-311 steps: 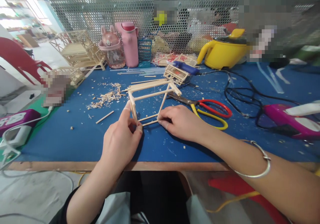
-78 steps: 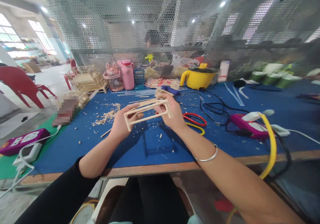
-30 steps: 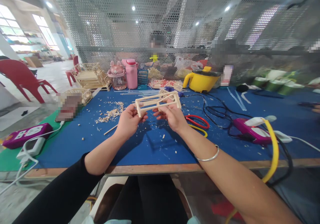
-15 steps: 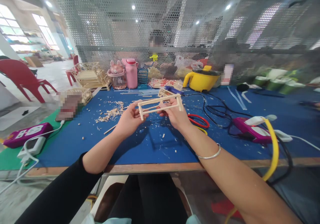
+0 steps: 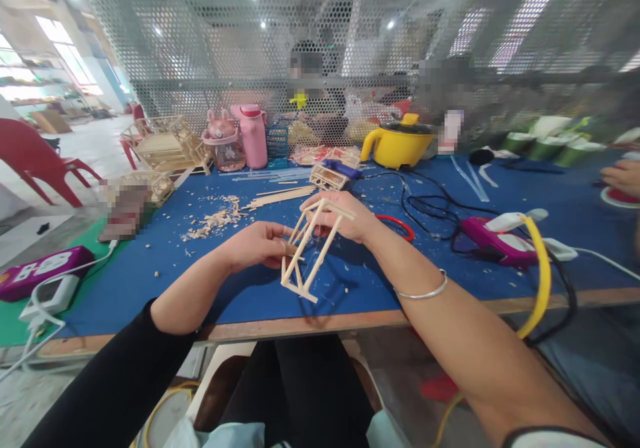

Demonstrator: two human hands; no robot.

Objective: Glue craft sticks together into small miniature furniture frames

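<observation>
A small frame of pale wooden sticks (image 5: pixel 327 251) is held up over the blue table, tilted so that one end points down toward the front edge. My right hand (image 5: pixel 343 218) is closed on its upper end, fingers partly hidden behind the sticks. At its left side my left hand (image 5: pixel 265 245) has its fingers bent together on the frame. Thin clear strands hang inside the frame. Behind my hands lie a bundle of loose wooden sticks (image 5: pixel 283 197), a small wooden piece (image 5: pixel 327 177) and a blue tool (image 5: pixel 345 169), probably a glue gun.
Wood scraps (image 5: pixel 215 220) are scattered left of my hands. A yellow pot (image 5: pixel 400 145), a pink flask (image 5: pixel 253 138) and larger wooden stick models (image 5: pixel 163 143) stand along the back. Black cables (image 5: pixel 425 201) and a purple power strip (image 5: pixel 493 241) lie right. Another person's hand (image 5: pixel 623 178) shows at far right.
The wooden frame has turned from nearly level to steeply tilted, its near end lowered. My left hand has shifted left and down, to the frame's side. The view has moved slightly.
</observation>
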